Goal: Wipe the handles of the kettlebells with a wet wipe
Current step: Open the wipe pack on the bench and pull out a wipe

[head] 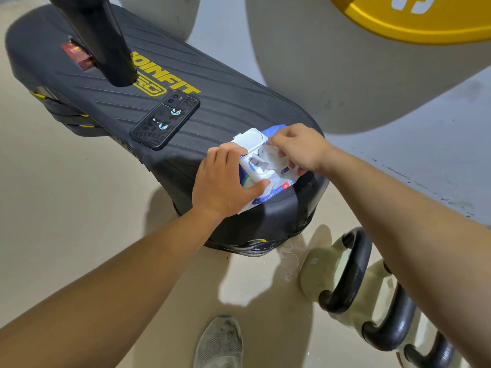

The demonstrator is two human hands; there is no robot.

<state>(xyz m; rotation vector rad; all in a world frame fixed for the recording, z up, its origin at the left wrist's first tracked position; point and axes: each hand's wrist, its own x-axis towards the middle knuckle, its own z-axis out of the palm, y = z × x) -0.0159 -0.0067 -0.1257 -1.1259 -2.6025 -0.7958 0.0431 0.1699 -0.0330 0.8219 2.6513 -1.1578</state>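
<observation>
Left hand [225, 181] lies flat on the soft white-and-blue wet wipe pack [276, 193], fingers near straight, thumb pressed across its front edge. It pins the pack down and grips nothing.

Right hand [297, 148] has its fingers curled and pinches the crumpled white wet wipe [271, 155], which sticks up out of the pack's opening. The pack's white plastic flip lid [249, 140] stands open, just behind the left fingertips.

The pack sits at the near end of the black padded bench with yellow lettering [212, 102]. Further up the same pad lies a phone in a black case with grinning-face print [164, 119], well apart from the pack. A black post [98, 35] comes down over the far end, and a small red packet [77, 55] lies beside it.

The pale cream kettlebells [313, 272] stand in a row on the beige floor [66, 208] at lower right, near the bench end and under my right forearm. Their black loop handles [353, 261] point up; neither hand touches them.

A yellow weight plate [425, 19] shows top right. My grey mesh shoe [220, 343] is at the bottom edge.
</observation>
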